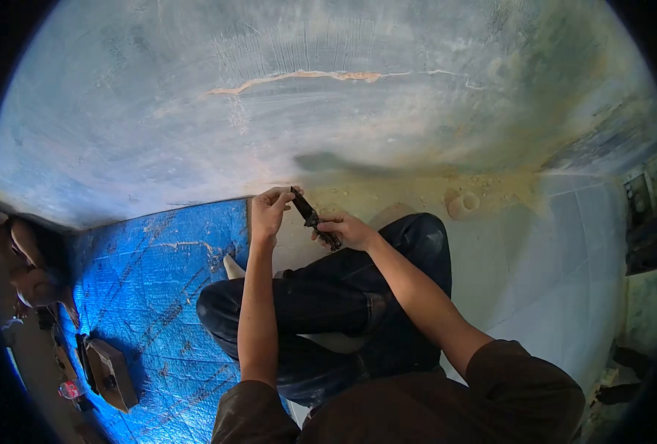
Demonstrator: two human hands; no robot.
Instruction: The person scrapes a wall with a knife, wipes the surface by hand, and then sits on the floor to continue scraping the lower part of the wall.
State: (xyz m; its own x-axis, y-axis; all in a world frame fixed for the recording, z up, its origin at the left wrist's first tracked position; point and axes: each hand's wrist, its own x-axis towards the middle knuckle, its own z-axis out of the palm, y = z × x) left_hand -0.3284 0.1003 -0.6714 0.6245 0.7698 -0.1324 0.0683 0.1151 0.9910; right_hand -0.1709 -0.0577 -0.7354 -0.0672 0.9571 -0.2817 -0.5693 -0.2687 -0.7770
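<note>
A dark folding knife is held slantwise between my hands, just in front of the base of the wall. My left hand pinches the upper end of its blade between thumb and fingers. Lower down, my right hand is closed on the patterned handle, whose bottom end sticks out below the fingers. The knife is unfolded. Beneath both forearms are my crossed legs in dark trousers.
Ahead rises a grey-blue wall with a long crack. A blue mat covers the floor on the left, with an open box on it. A pale round cup-like thing lies by the wall on the right.
</note>
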